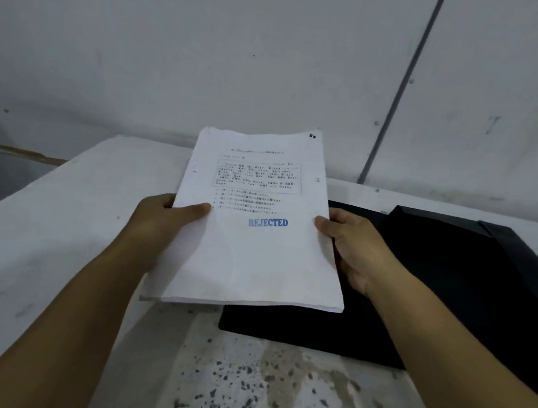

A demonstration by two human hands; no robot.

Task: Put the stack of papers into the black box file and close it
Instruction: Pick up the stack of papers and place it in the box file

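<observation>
A stack of white papers [246, 256] with printed text and a blue "REJECTED" stamp is held up in the air in the middle of the head view. My left hand [161, 220] grips its left edge, thumb on top. My right hand [355, 247] grips its right edge, thumb on the top sheet. Behind and below the stack lies the black box file [437, 296], spread open flat on the table, its raised part to the right. The papers cover the file's left portion.
The white table [50, 225] is stained and speckled with dark spots near its front. A white wall [212, 57] rises close behind, with a grey vertical strip [400, 94] at the right. The table's left edge drops off to a dark area.
</observation>
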